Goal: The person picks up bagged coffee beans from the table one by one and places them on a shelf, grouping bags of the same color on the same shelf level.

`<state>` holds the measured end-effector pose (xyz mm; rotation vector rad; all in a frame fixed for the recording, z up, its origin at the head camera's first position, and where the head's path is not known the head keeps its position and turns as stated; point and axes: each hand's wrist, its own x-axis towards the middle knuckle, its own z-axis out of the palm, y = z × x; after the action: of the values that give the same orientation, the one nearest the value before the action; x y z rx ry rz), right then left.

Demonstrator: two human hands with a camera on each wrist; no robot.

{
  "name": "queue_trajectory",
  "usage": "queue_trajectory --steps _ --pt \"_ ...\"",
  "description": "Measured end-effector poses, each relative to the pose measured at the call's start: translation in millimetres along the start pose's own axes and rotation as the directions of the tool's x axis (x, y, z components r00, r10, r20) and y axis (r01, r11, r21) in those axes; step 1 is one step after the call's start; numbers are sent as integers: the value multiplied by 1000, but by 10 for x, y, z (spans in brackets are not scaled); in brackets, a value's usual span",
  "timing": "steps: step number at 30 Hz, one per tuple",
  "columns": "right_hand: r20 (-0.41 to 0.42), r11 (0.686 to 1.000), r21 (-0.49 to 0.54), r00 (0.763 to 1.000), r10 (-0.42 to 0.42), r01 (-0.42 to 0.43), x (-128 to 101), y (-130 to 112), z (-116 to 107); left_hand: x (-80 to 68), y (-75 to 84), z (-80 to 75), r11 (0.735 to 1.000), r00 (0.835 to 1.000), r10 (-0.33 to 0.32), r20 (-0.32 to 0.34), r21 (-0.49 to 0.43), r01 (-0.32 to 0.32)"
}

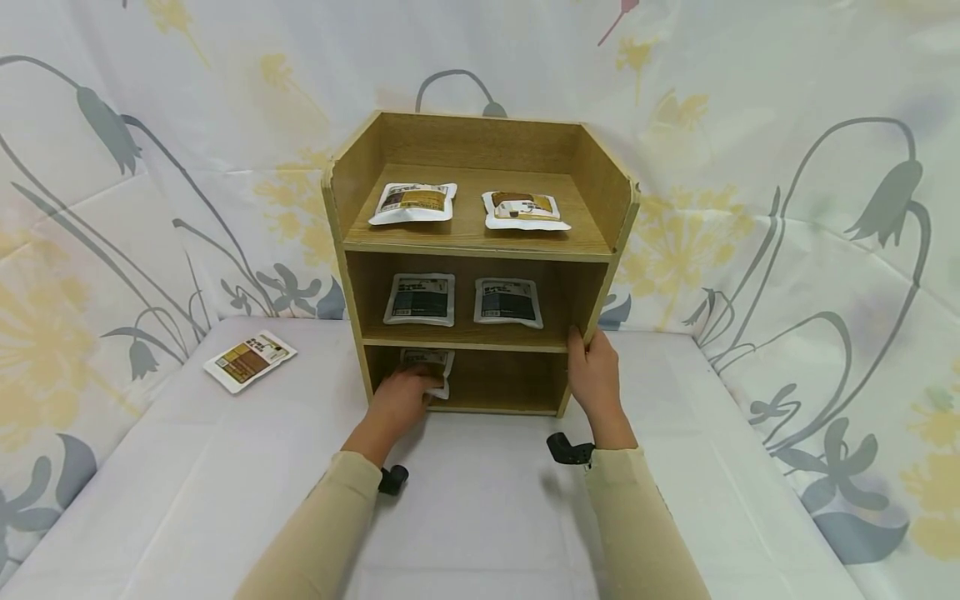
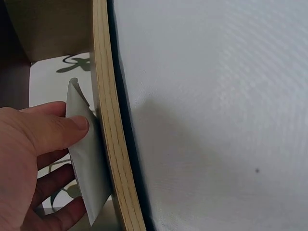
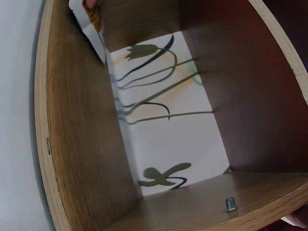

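Here, wooden shelf unit [image 1: 480,242] stands on white-covered table [image 1: 480,517], flowered cloth behind. Top shelf of unit: two brown-label packets [image 1: 414,202]. Middle shelf: two dark-label packets [image 1: 421,298]. Right hand [image 1: 594,375] grasps unit's right front edge at middle-shelf height, fingers curled round board. Left hand [image 1: 401,397] reaches into unit's bottom compartment, left side, thumb and fingers pinching white packet [image 2: 86,159] just inside front edge. Spare packet [image 1: 250,360] lies flat on table, well left of unit.
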<state>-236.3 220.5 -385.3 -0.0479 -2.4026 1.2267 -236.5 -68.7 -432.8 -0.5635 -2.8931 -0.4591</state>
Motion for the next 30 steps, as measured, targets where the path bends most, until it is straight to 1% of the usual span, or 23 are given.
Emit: queue_trajectory --steps 5,10,12,17,20,30 --pt "2 1000 3 1000 4 -4 1 -10 5 1 -12 9 1000 1000 10 -18 2 -10" --pt "-12 1000 -6 1000 -10 10 10 -5 9 5 -20 10 999 999 35 -31 29 -34" --pt "-18 1000 -13 1000 -16 16 13 2 12 7 -21 7 999 999 40 -26 34 -39" --pt "-21 1000 -16 1000 -15 15 16 17 19 -7 -9 -9 1000 1000 23 8 15 -23" --pt "-19 1000 -14 1000 -11 10 14 21 20 -32 -7 -12 1000 1000 19 8 10 -19" --pt "-24 1000 -19 1000 -5 5 9 6 12 -192 -30 0 999 996 37 -80 -17 -38"
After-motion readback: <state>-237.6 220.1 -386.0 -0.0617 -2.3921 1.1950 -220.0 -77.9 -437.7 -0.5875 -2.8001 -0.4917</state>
